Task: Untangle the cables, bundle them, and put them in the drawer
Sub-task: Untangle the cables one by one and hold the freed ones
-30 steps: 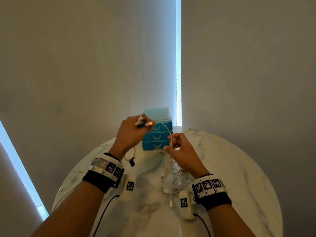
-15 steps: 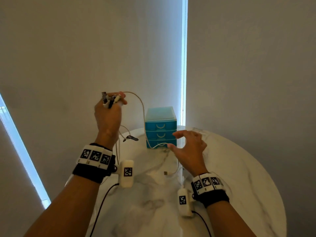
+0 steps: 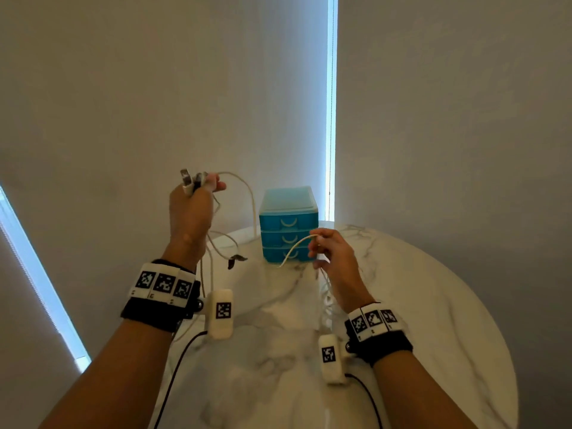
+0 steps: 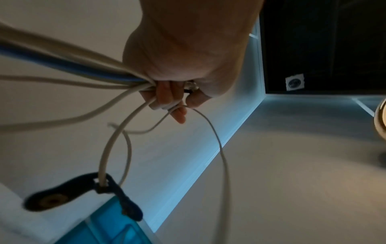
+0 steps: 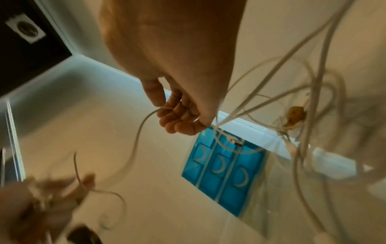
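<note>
My left hand [image 3: 198, 193] is raised above the table's left side and grips a bunch of cable plugs [image 3: 192, 179], fingers curled round them [image 4: 167, 94]. Several white cables [image 3: 249, 193] hang from it; one carries a black strap [image 3: 236, 260] [image 4: 83, 189]. Lower down, in front of the blue three-drawer unit [image 3: 289, 224], my right hand [image 3: 328, 252] pinches one thin white cable [image 3: 294, 249] between thumb and fingers [image 5: 177, 113]. All three drawers [image 5: 225, 170] are closed. More loose cable [image 3: 326, 300] lies under my right wrist.
The round marble table [image 3: 433, 305] has its edge curving close on the right and near side. The drawer unit stands at the table's far edge against grey blinds [image 3: 123, 103]. Black leads [image 3: 173, 376] trail from the wrist cameras.
My left hand rose up and left with the plugs, drawing cables off the table, then held still. My right hand, open half a second ago, now pinches a white cable.
</note>
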The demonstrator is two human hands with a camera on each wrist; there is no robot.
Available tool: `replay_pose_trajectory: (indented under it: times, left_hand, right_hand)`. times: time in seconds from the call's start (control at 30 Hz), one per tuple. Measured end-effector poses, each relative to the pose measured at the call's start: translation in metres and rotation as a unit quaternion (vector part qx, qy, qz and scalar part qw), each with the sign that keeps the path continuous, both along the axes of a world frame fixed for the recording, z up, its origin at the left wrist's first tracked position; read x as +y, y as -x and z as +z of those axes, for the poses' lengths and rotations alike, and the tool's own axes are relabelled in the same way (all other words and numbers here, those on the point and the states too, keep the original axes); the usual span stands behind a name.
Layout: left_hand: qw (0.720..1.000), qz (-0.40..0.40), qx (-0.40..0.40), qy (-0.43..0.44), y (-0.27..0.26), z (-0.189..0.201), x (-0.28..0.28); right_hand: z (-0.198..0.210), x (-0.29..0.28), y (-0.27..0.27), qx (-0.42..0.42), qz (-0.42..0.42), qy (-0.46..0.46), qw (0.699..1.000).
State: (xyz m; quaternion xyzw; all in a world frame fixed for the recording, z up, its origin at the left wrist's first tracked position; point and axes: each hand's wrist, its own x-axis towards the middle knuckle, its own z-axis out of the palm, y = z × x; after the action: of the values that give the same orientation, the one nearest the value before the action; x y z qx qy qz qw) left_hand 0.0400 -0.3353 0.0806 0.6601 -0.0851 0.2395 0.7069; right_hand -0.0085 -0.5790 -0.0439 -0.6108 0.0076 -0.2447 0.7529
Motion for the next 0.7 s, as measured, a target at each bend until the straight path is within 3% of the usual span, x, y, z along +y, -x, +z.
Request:
replay_pose_trajectory:
  times: [0.07, 0.2, 0.3, 0.43, 0.7]
  left_hand:
    - [0.999, 0.039, 0.003, -0.032, -0.004, -0.007, 0.005]
    - [0.985, 0.1, -0.072, -0.121, 0.002, -0.007, 0.003]
    - [0.959, 0.019, -0.124, -0.255, 0.017, -0.008, -0.018]
    - [0.881, -0.112, -0.096, -0.449, 0.026, -0.036, -0.049]
    - [0.846, -0.163, -0.073, -0.503, 0.018, -0.075, -0.063]
  right_hand:
    - [0.011, -0.004, 0.007, -0.034, 0.047, -0.127, 0.99]
    - [0.006, -0.011, 0.006, -0.034, 0.029, -0.13, 0.99]
    - [0.001, -0.002, 0.004, -0.033, 0.043, -0.11, 0.992]
    - [0.003, 0.008, 0.009, -0.064, 0.057, -0.078, 0.993]
    - [0.013, 0.002, 0.015, -0.088, 0.081, -0.126, 0.985]
